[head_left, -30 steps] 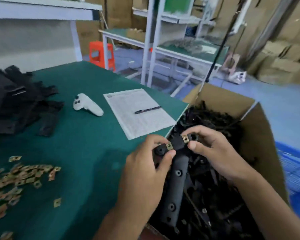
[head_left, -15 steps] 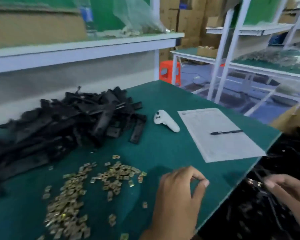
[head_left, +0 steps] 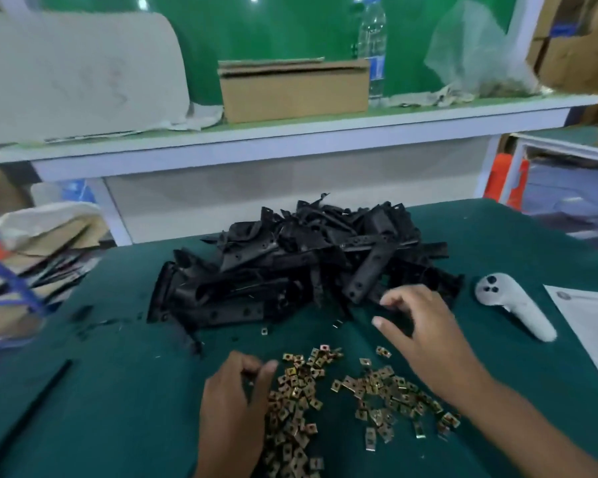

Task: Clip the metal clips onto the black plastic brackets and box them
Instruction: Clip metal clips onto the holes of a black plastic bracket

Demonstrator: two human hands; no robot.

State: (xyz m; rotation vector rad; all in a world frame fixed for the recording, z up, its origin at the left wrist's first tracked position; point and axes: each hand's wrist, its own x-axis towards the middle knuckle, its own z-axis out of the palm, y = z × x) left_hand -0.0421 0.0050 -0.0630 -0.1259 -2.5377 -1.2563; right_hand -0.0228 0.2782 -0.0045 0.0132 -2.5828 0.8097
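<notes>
Brackets: long flat black plastic brackets (head_left: 301, 270) with round holes along their length, heaped in one tangled pile at the middle of the green felt tabletop (head_left: 101, 408); too many and too overlapped to count.
Clips: small square brass-coloured metal clips (head_left: 325, 401), scattered loose in two patches just in front of the pile; dozens, too small to count exactly.
Left hand (head_left: 232, 408): one, resting at the left edge of the clips, fingers curled; whether the grip holds a clip I cannot tell.
Right hand (head_left: 425, 336): one, over the near right edge of the bracket pile, grip released, fingers spread and relaxed.
Other: one white handheld controller (head_left: 511, 305) to the right of the pile; one printed sheet of paper (head_left: 594, 326) at the right edge.
</notes>
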